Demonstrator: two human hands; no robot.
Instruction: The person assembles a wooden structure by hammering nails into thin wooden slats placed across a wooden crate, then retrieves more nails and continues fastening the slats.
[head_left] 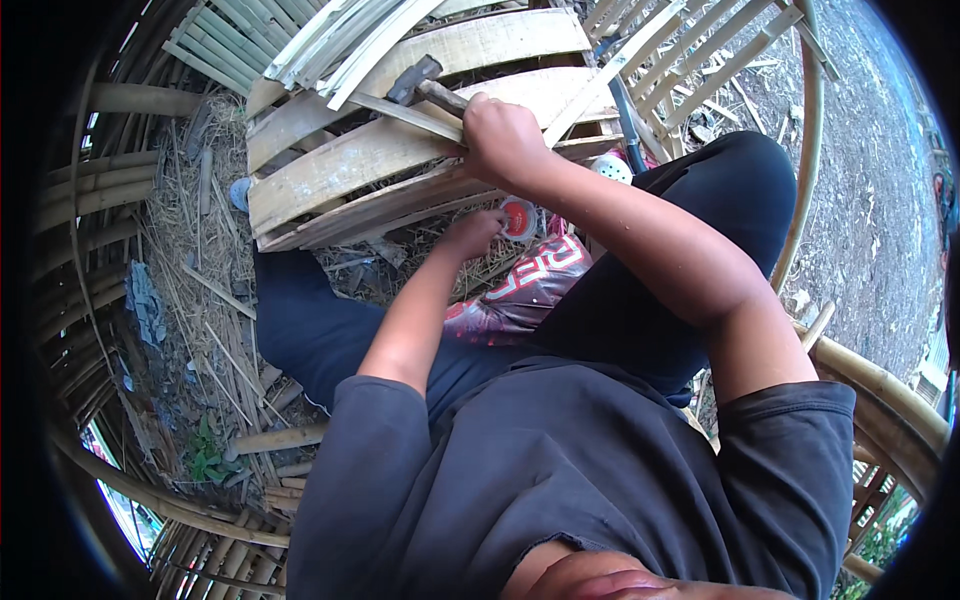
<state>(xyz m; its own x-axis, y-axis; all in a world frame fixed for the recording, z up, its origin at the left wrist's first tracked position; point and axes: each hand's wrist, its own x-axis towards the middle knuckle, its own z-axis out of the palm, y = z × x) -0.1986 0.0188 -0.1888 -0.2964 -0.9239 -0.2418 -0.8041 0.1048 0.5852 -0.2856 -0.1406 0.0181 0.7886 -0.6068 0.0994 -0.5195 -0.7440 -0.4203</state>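
Observation:
My right hand (505,145) is closed round the wooden handle of a hammer (416,82), whose dark metal head points up and left above a slatted wooden pallet (345,180). A thin wooden strip (410,118) runs up to the same hand; whether it is gripped too, I cannot tell. Below the pallet's near edge, my left hand (474,235) has its fingers drawn together against the rim of a small round red-and-white container (518,218). What they pinch, if anything, is too small to make out.
Split bamboo strips (345,40) lie across the pallet's far left. A dark printed bag (535,285) rests between my legs, near a white perforated cup (612,168). Straw and scraps (215,240) cover the ground at left. Bamboo rails (808,140) curve around me.

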